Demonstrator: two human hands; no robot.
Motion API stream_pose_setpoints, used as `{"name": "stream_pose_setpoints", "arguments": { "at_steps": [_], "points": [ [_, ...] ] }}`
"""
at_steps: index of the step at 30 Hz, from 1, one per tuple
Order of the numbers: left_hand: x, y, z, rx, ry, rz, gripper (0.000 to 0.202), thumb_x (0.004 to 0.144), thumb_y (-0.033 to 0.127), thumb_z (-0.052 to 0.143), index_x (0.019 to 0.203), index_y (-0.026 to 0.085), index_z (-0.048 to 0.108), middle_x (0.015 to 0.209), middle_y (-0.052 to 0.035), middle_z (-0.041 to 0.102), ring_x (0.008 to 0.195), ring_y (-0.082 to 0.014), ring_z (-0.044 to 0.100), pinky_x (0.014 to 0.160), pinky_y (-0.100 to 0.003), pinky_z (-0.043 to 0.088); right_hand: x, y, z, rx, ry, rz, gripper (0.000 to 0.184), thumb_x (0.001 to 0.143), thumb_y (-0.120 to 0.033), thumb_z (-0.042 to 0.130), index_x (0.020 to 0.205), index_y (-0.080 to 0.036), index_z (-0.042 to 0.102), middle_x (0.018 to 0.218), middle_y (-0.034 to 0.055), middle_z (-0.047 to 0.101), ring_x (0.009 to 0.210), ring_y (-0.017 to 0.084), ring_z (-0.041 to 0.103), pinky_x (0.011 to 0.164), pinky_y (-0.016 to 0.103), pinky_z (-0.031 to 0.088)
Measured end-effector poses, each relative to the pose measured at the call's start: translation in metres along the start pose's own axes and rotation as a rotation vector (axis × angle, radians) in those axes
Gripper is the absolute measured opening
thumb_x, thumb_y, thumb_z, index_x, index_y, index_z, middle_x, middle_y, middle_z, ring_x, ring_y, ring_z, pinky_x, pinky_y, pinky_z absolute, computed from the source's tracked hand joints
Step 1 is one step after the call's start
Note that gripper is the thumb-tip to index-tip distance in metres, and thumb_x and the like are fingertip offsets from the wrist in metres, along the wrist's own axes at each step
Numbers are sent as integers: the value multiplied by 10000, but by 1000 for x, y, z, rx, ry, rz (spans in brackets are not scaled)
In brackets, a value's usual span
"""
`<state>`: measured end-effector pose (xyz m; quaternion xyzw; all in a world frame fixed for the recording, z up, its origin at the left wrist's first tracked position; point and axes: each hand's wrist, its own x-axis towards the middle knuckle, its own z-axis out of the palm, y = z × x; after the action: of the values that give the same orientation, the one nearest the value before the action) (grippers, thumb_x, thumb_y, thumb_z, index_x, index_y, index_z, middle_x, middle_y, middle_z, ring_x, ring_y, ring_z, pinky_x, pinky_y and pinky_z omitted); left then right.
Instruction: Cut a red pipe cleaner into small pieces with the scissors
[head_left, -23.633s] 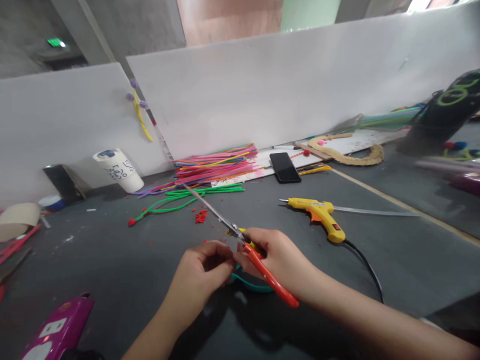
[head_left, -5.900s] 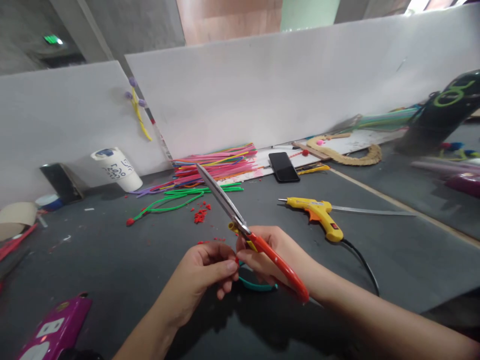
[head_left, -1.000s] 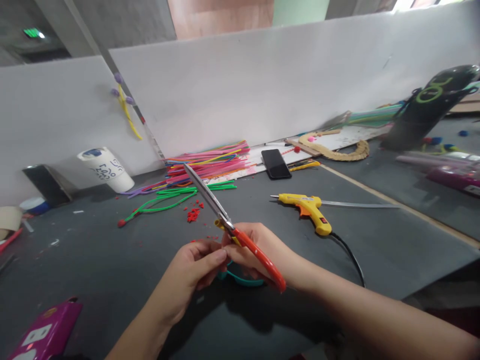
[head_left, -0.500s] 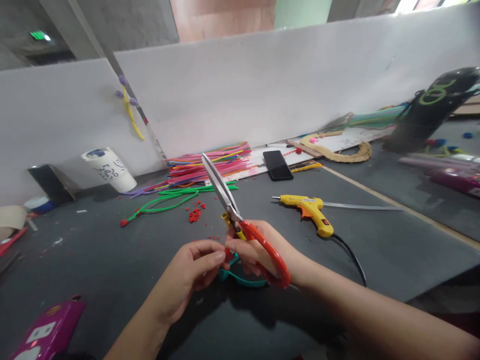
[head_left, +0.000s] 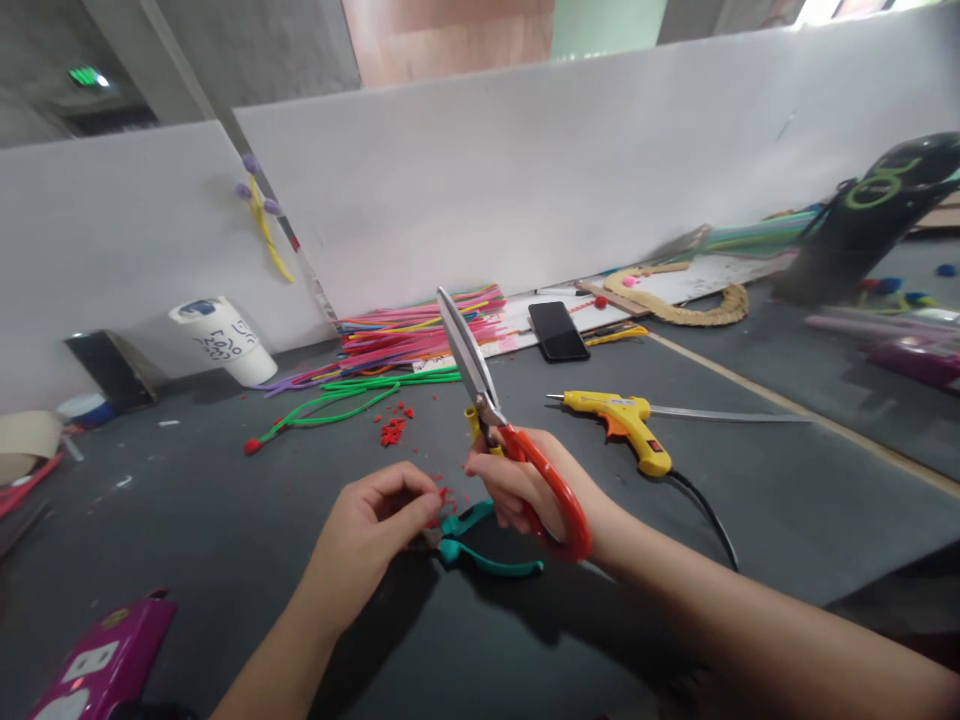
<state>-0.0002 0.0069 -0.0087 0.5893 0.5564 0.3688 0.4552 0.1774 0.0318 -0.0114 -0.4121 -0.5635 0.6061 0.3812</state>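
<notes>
1. One purple power strip (head_left: 97, 655) lies at the lower left on the dark table (head_left: 225, 540), a small red light glowing on it.
2. Beyond it, a white cylinder (head_left: 225, 340) with dark markings leans toward the white panel (head_left: 150, 230).
3. Next come several green stems (head_left: 352, 395), loosely grouped; a red ball (head_left: 252, 447) tips the near left end.
4. The left hand (head_left: 367, 520) is nearly closed, thumb and fingertips pinched on a small red piece (head_left: 443, 494).
5. Just beyond that hand, red scraps (head_left: 393, 431) lie in a small heap, with a bundle of coloured stems (head_left: 420, 338) farther back.
6. Between the hands, teal-handled pliers (head_left: 487, 562) lie with handles spread, their head close by the left fingertips.
7. The right hand (head_left: 516, 482) is curled around the red-handled scissors (head_left: 489, 405), blades together and pointing up and away; a yellow piece (head_left: 472, 420), partly hidden, shows beside the pivot.
8. Farther right, a black phone (head_left: 559, 332) lies flat behind a yellow glue gun (head_left: 630, 425), whose nozzle points left.
</notes>
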Motion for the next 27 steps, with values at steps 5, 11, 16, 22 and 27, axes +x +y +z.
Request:
{"name": "stream_pose_setpoints", "arguments": {
  "at_steps": [5,11,16,22,27],
  "points": [
    [23,-16,-34,674,314,154,139,724,294,510,662,196,587,659,8,566,598,-145,490,589,-251,366,4,0,-5,24,50,2,225,741,-254,504,541,-207,412,318,-104,347,290,67,358,403,210,385],
    [55,-41,-44,806,351,82,157,701,279,486,616,203,595,706,-16,618,625,-169,552,585,-258,378,7,3,-4,48,37,15,193,735,-253,501,566,-202,423,319,-108,343,275,60,333,329,183,321],
    [64,-47,-41,822,396,87,240,742,296,432,717,213,655,871,-52,662,804,-210,593,701,-277,400,6,2,-4,29,14,1,199,731,-237,502,553,-196,423,315,-107,356,275,52,332,329,171,319],
    [49,-38,-52,783,259,122,293,763,363,418,732,178,643,804,-60,644,732,-200,581,667,-281,421,4,1,-8,-7,31,-7,125,736,-248,487,625,-193,469,329,-113,353,280,57,349,339,171,337],
    [36,-31,-48,785,-9,160,186,736,269,474,708,200,645,782,-29,623,707,-181,570,657,-273,416,0,-4,-13,-38,24,27,140,728,-241,489,606,-188,443,337,-109,350,287,50,351,339,166,322]
  ]
}}
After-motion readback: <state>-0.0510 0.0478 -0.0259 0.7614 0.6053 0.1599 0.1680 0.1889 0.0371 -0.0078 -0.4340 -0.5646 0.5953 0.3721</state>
